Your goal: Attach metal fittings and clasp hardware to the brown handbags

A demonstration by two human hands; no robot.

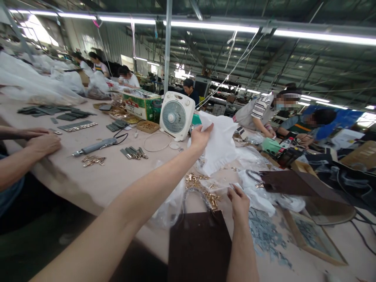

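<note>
Now the left hand (201, 138) is pinching a white sheet (221, 147) over the counter (96, 182); the right hand (239, 200) is curling beside a brown bag (199, 246), grip unclear. Beyond, a fan (177, 116) is standing near a green carton (142, 105), its print too blurred to read.

A long, pale pinkish-beige surface (111, 184) carries a white plastic box fan (177, 116), a grey corded pen-shaped power tool (98, 146), loose gold-coloured metal fittings (194, 180), scattered flat grey pieces (266, 235) and a shallow tan-rimmed tray (324, 252).
</note>
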